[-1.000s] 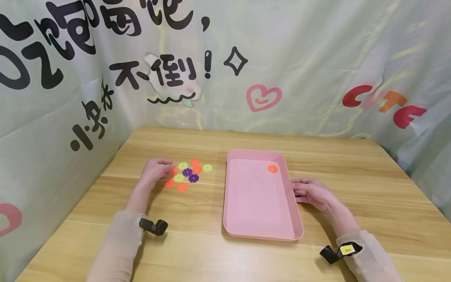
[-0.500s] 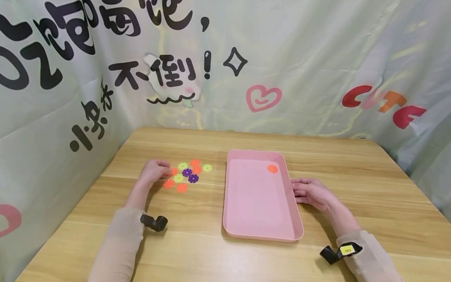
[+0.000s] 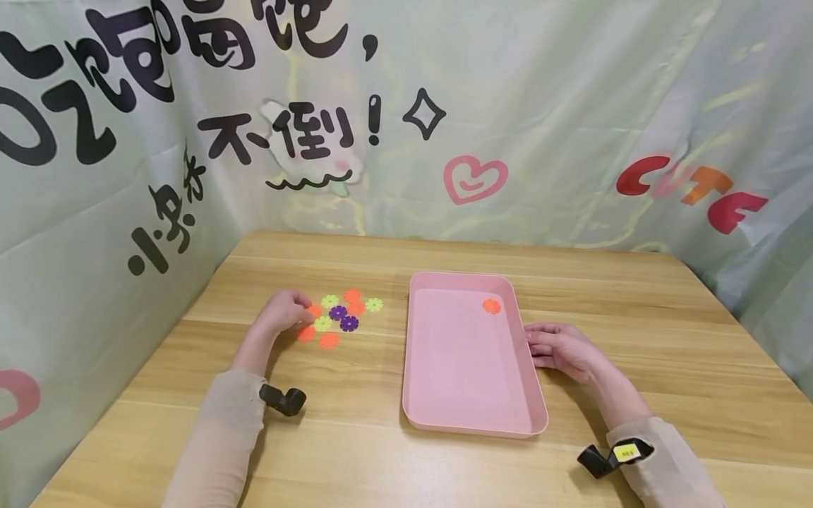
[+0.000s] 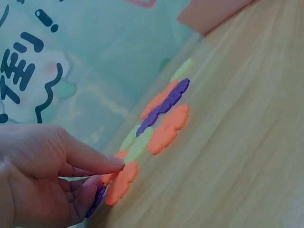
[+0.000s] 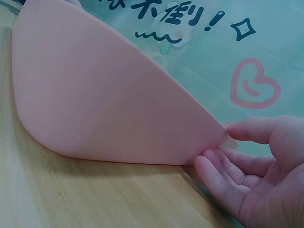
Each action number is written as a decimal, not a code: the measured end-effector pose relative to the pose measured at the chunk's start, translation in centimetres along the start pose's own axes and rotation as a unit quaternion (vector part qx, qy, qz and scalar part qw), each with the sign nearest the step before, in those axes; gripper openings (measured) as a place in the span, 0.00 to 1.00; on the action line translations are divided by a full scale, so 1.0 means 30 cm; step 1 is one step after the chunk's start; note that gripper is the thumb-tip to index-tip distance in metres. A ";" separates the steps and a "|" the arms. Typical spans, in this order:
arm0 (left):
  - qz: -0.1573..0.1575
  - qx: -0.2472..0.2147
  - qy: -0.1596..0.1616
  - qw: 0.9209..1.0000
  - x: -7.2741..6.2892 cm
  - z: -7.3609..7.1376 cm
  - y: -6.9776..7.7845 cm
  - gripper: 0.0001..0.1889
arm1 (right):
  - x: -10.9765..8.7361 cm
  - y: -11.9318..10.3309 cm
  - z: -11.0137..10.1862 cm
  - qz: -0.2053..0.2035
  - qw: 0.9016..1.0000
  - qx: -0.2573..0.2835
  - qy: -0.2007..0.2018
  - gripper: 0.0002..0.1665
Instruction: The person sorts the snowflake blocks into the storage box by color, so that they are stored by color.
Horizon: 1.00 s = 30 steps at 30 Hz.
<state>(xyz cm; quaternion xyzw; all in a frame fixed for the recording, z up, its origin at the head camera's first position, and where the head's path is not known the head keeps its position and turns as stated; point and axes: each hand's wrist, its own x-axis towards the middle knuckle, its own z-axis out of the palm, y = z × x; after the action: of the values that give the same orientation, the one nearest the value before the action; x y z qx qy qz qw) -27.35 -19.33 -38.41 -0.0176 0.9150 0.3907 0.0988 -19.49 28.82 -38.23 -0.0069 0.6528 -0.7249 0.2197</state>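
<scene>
Sitting nearest on the bench (image 3: pixel 343 437), the pink tray (image 3: pixel 470 367) carried the first worry: the right hand (image 3: pixel 562 347), fingers relaxed, was merely touching its outer right wall, not wrapped round it, so a careless push could have skated the whole thing sideways! Then the flower-shaped discs (image 3: pixel 348 324), well apart to the tray's left. The nearest orange disc (image 3: pixel 329 341) lay slightly clear, but behind it a yellow-green disc (image 3: pixel 323 324) and others crowded close, so dragging one could have shoved its neighbours. And here, at the cluster's outer edge, was the left hand (image 3: pixel 284 312), fingers bent among the discs; whether they pinched one I could not tell, with a purple disc (image 4: pixel 98 201) partly hidden behind them. Thin, flat pieces like these looked likely to slip from a fingertip grip. Farther still, one lone orange disc (image 3: pixel 492 306) lay inside the tray, toward its far right corner, where a sharp jolt could have sent it sliding.
</scene>
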 end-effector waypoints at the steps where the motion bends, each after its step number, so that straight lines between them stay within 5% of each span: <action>1: -0.003 0.001 0.000 1.000 0.000 0.000 0.002 0.19 | 0.000 0.000 0.000 0.000 1.000 0.001 -0.001 0.16; 8: -0.024 -0.096 0.021 0.995 -0.010 0.002 0.019 0.13 | -0.001 0.001 0.000 -0.001 1.000 0.006 0.001 0.13; 14: -0.008 -0.129 0.040 0.991 -0.027 -0.019 0.064 0.15 | 0.000 0.001 -0.002 0.000 1.000 0.003 0.001 0.14; 21: 0.042 -0.171 -0.009 0.984 -0.033 -0.020 0.188 0.18 | 0.001 0.000 -0.003 -0.002 1.000 0.000 -0.002 0.15; 30: 0.074 -0.250 -0.049 0.964 -0.026 0.066 0.371 0.16 | 0.001 0.000 -0.003 -0.001 1.000 -0.001 -0.003 0.15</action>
<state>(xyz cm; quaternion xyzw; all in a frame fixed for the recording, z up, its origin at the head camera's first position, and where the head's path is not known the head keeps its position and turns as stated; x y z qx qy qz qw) -27.47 -10.20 -31.68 0.0452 0.7814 0.6133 0.1063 -19.55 28.90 -38.25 -0.0093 0.6526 -0.7247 0.2208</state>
